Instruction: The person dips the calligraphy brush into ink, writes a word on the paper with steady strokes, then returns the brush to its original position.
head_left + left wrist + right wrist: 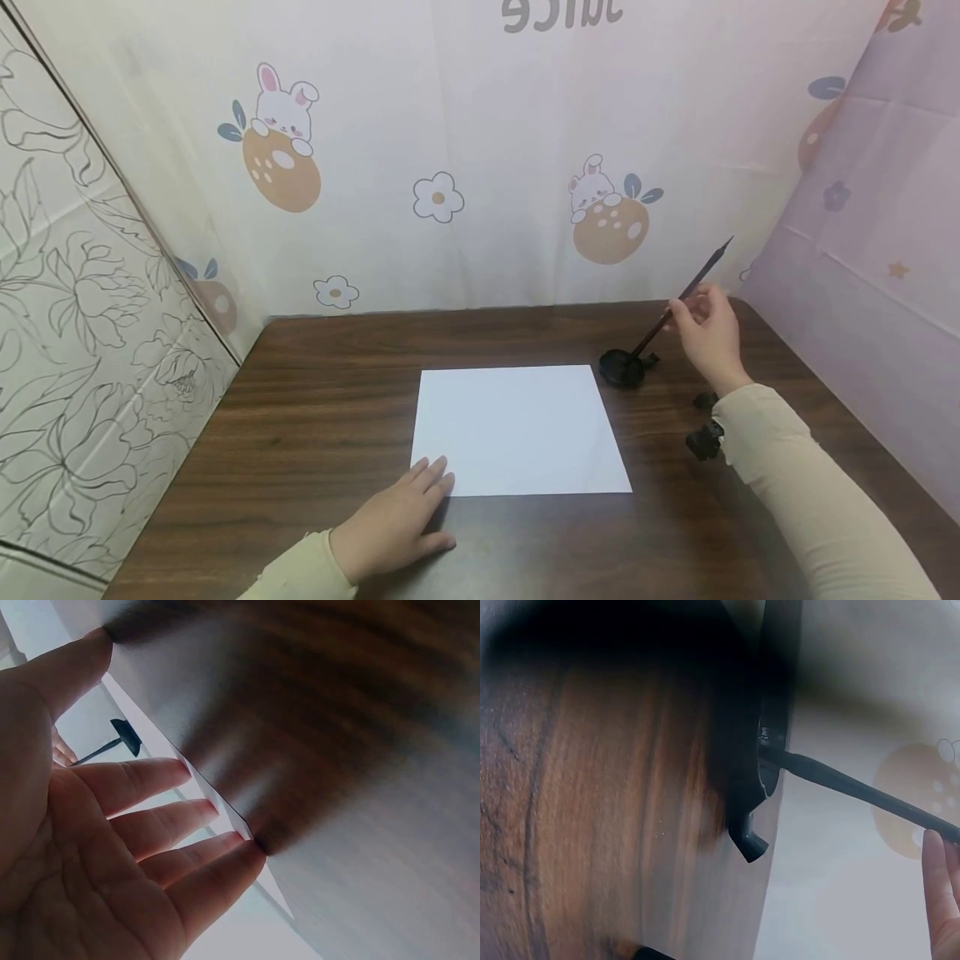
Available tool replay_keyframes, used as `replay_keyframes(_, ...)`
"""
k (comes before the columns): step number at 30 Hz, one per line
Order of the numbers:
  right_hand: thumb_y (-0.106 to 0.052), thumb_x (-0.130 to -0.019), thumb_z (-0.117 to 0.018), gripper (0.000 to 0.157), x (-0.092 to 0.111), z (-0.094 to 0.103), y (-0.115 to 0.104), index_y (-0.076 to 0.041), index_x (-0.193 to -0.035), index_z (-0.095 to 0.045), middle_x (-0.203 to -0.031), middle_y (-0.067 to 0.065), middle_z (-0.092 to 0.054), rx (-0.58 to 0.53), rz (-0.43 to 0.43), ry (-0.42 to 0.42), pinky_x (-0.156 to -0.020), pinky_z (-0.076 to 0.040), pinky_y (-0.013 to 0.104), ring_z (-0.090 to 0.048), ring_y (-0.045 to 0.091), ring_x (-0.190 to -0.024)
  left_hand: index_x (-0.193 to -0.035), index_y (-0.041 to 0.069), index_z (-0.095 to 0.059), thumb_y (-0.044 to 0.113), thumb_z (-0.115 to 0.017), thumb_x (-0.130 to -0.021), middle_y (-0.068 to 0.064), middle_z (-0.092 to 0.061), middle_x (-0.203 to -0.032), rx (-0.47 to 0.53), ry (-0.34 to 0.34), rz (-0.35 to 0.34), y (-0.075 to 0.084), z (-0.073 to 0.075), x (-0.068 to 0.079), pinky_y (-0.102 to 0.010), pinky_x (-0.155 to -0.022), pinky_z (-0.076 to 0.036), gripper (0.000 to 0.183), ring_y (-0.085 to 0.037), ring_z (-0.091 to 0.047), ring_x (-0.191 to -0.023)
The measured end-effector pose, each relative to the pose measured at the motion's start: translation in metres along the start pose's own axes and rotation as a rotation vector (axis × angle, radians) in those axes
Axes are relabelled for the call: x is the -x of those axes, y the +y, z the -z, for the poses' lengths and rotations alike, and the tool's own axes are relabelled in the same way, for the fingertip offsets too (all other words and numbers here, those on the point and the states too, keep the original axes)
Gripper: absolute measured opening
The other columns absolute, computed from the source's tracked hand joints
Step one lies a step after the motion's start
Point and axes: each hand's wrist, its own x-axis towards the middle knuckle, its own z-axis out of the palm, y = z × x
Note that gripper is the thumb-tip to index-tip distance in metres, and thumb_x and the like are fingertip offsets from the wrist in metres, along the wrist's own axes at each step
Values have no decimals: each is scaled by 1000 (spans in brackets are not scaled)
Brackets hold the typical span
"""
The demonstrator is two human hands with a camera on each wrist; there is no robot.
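My right hand (708, 333) pinches a dark writing brush (690, 285) partway along its slanted shaft. The brush's lower end stands in a small round black ink dish (617, 367) to the right of a white sheet of paper (517, 429). In the right wrist view, the brush (855, 789) reaches into the dish, and a short stub (748, 841) sticks out from the dish's side. Spread at the paper's near left corner, my left hand (393, 521) has its fingertips on the sheet and its thumb on the wood. Bristles are hidden inside the dish.
Small black objects (703, 440) lie beside my right sleeve, partly covered by it. The brown wooden table (300, 433) meets a printed curtain (438, 100) at the back. A flower-patterned panel (90, 308) stands on the left, and a pale curtain (885, 292) on the right.
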Motion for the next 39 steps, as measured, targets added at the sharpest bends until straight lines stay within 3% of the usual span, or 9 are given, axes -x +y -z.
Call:
replay_keyframes(8, -31, -101, -50, 44, 1, 2, -3, 0, -131, -41, -114, 20, -61, 66, 41, 23, -63, -43, 3, -53, -20, -69, -141, 6, -51, 52, -66, -87, -17, -43, -152, 5, -11, 4, 2, -3, 1, -51, -108, -44, 73, -38, -44, -138)
replay_keyframes(25, -31, -101, -52, 41, -5, 11, -3, -3, -129, -44, -110, 11, -61, 107, 57, 81, -61, -40, 5, -51, -23, -65, -142, 6, -50, 52, -66, -88, -16, -42, -153, -6, -11, 14, 0, -4, -2, -49, -110, -42, 73, -37, -42, -140)
replay_keyframes(32, -32, -100, -52, 42, -7, 13, -6, -4, -130, -44, -113, 14, -62, 118, 73, 90, -57, -39, 8, -50, -23, -64, -143, 5, -49, 51, -66, -88, -16, -42, -153, -8, -3, 11, -2, -3, -3, -50, -111, -41, 73, -38, -42, -140)
replay_keyframes(35, -31, -100, -53, 41, -8, 14, -8, -3, -130, -44, -110, 10, -61, 112, 76, 94, -57, -39, 7, -51, -23, -64, -143, 5, -49, 51, -66, -88, -16, -41, -154, -1, -9, 13, -2, -3, -3, -50, -111, -41, 73, -38, -41, -140)
replay_keyframes(39, -29, -99, -54, 40, -10, 15, -10, -2, -127, -45, -103, -7, -57, 95, 86, 102, -57, -41, 7, -52, -21, -63, -144, 5, -48, 51, -65, -89, -17, -41, -154, 13, -15, 14, -3, -1, -3, -50, -112, -40, 73, -38, -40, -141)
